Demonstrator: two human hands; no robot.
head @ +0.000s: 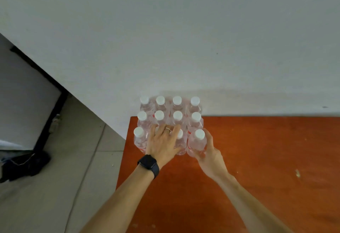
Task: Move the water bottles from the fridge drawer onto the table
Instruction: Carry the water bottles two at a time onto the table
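Note:
Several clear water bottles (176, 111) with white caps stand upright in a tight block at the far left corner of the orange-brown table (257, 159), against the wall. My left hand (162, 141), with a ring and a black watch on the wrist, lies flat over the front-row bottles with fingers spread. My right hand (207, 151) grips the front right bottle (197, 143) around its body, at the block's near right corner. The fridge drawer is out of sight.
A pale wall (184, 39) rises right behind the bottles. The table's left edge drops to a tiled floor (82, 159). At the far left stand a white panel with a black frame (27, 104) and a dark bundle (24, 164) on the floor.

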